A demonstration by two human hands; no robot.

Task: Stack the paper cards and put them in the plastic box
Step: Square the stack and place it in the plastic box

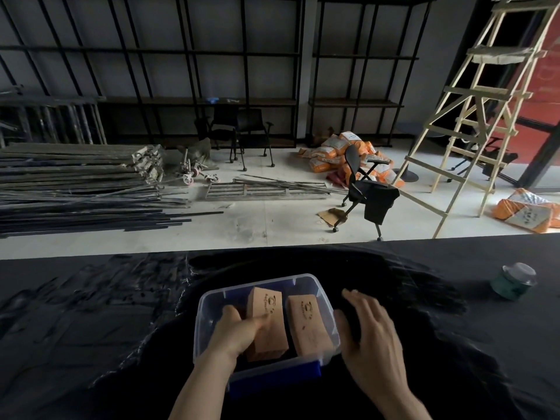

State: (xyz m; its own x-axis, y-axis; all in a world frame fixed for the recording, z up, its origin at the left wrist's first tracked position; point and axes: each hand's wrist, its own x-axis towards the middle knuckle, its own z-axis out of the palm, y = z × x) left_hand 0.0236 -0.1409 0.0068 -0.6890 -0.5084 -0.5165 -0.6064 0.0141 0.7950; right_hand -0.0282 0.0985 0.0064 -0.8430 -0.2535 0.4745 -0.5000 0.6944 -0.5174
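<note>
Head view: left hand (pixel 239 331) reaching down inside the clear, blue-rimmed plastic box (pixel 315 284), fingers clamped around a tan printed stack of paper cards (pixel 268 310), lowering it beside a second tan stack (pixel 307 321) lying at the right. Right hand (pixel 368 334) hovering spread and empty against the box's right wall, steadying. Risking a fanned, toppled stack if let go while tilted, or a bump into the neighbouring cards.

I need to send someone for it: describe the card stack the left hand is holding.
On the black-covered table sits a clear plastic box. Two brown paper card stacks lie inside; it is the left stack, gripped by the left hand, unlike the untouched right stack.
</note>
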